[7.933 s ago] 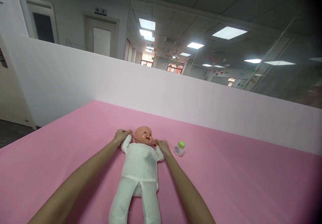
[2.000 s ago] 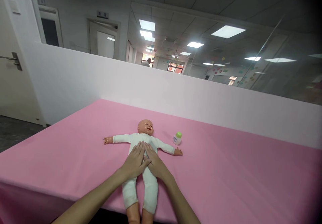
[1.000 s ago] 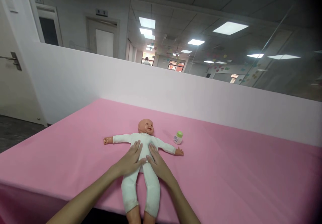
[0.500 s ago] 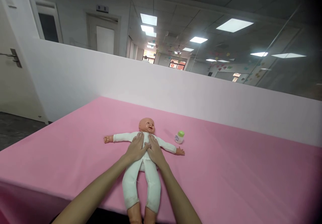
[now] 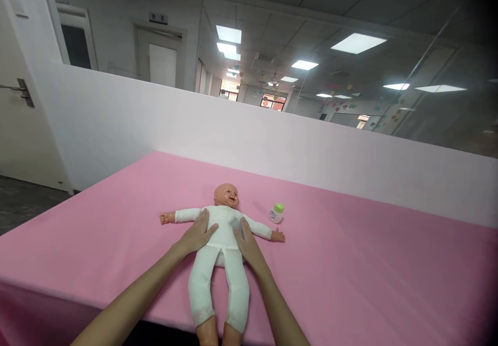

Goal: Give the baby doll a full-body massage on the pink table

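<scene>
A baby doll (image 5: pixel 224 229) with a white cloth body lies on its back, arms stretched to both sides and its head toward the wall. My left hand (image 5: pixel 197 233) rests along one side of the doll's chest, fingers extended and the thumb apart. On the opposite side of the torso, my right hand (image 5: pixel 247 240) lies with its fingers stretched out, thumb toward the chest. Between the two hands the middle of the doll's chest shows. Neither hand is wrapped around anything.
A small jar with a green lid (image 5: pixel 277 212) stands just beyond the doll's outstretched arm on the right. The pink-covered table (image 5: pixel 350 263) meets a low white wall (image 5: pixel 272 138) with glass above it. At far left is a door (image 5: pixel 27 128).
My hands have slid apart from the middle of the doll's chest, the left one leftward and the right one rightward, out to its sides. The doll and jar stay in place.
</scene>
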A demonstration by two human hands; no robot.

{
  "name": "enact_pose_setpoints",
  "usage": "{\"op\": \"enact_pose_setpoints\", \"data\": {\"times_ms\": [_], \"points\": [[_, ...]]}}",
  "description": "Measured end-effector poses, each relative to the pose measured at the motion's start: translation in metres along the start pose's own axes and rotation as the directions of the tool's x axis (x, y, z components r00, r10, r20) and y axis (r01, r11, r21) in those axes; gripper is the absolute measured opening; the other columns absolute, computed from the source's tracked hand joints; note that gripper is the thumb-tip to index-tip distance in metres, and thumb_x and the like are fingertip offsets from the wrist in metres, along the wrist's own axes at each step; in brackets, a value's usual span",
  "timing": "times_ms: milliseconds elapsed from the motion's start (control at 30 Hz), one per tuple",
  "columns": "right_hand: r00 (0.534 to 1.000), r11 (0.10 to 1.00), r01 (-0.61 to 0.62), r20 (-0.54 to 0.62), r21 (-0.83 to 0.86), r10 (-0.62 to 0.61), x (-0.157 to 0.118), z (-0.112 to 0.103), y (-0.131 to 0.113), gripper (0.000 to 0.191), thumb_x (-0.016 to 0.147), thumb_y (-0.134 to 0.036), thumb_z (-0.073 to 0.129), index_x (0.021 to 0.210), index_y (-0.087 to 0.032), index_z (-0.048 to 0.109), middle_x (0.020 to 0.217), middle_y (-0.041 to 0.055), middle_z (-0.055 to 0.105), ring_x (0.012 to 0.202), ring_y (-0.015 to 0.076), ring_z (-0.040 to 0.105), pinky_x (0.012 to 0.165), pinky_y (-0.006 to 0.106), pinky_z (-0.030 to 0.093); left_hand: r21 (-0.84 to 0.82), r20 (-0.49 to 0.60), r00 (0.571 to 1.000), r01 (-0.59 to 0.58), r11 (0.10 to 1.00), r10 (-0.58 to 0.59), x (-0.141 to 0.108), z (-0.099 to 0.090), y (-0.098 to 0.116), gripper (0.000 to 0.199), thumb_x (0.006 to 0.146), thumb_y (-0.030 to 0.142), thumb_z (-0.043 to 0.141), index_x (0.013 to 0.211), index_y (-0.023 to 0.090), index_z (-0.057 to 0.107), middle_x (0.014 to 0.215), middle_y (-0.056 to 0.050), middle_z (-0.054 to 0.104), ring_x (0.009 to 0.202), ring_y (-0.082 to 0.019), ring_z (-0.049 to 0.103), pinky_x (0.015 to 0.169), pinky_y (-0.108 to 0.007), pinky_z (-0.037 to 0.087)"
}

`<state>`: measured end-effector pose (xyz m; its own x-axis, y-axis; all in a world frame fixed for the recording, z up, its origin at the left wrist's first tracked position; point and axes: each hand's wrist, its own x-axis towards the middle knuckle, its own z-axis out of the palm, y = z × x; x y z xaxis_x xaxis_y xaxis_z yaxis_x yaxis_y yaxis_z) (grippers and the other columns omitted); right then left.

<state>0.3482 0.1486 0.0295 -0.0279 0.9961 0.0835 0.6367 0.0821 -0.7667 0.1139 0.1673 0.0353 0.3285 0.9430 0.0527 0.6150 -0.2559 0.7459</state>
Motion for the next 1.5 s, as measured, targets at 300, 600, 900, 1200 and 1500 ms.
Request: {"op": "enact_pose_setpoints", "data": {"times_ms": [300,600,900,1200,1500], "points": [[0.972,0.991,0.128,0.204,-0.033,-0.118,-0.04,-0.009,-0.033,0.078,0.102,-0.062,0.038,0.165,-0.02,0.02,0.173,0.0035,0.012,0.16,0.0217,0.006,0.131,0.043,0.009,0.119,0.077,0.974,-0.22,0.968,0.212,-0.042,0.012,0.038,0.089,0.101,0.07,0.026,0.166,0.01,0.016,0.172,-0.013,0.002,0.159,-0.028,0.001,0.13,-0.045,0.01],[0.945,0.949,0.279,0.215,-0.147,-0.245,0.005,0.006,-0.035,0.066,0.104,-0.043,0.034,0.165,-0.018,0.023,0.172,0.0044,0.017,0.16,0.0196,0.011,0.131,0.043,0.008,0.149,-0.025,0.982,-0.18,0.972,0.186,-0.001,0.025,0.045,0.081,0.104,0.062,0.026,0.163,0.006,0.025,0.171,-0.016,0.015,0.159,-0.027,0.01,0.129,-0.048,0.011],[0.993,0.99,0.112,-0.017,-0.086,-0.114,0.028,0.011,-0.01,0.084,0.099,-0.061,0.035,0.161,-0.005,0.029,0.17,0.015,0.023,0.159,0.026,0.017,0.13,0.045,0.012,0.091,-0.105,0.992,-0.056,0.994,0.066,0.034,0.024,0.008,0.091,0.1,0.07,0.026,0.164,0.005,0.019,0.171,-0.017,0.01,0.159,-0.03,0.004,0.129,-0.047,0.009],[0.999,1.0,0.003,0.045,0.012,-0.003,-0.004,-0.004,-0.002,0.092,0.097,-0.069,0.037,0.165,-0.009,0.019,0.172,0.0114,0.013,0.16,0.0236,0.011,0.13,0.043,0.01,0.023,0.014,0.999,0.036,0.999,-0.037,0.003,0.002,0.012,0.097,0.1,0.07,0.022,0.164,-0.001,0.009,0.171,-0.02,-0.001,0.159,-0.028,-0.001,0.129,-0.045,0.006],[0.958,0.988,0.142,0.258,-0.06,-0.123,-0.047,-0.012,-0.042,0.077,0.104,-0.059,0.033,0.165,-0.015,0.019,0.173,0.0055,0.011,0.16,0.0198,0.008,0.131,0.04,0.008,0.156,0.022,0.988,-0.155,0.976,0.153,-0.042,0.024,0.046,0.086,0.102,0.068,0.025,0.165,0.01,0.018,0.172,-0.013,0.002,0.159,-0.029,-0.005,0.129,-0.051,0.009]]}}
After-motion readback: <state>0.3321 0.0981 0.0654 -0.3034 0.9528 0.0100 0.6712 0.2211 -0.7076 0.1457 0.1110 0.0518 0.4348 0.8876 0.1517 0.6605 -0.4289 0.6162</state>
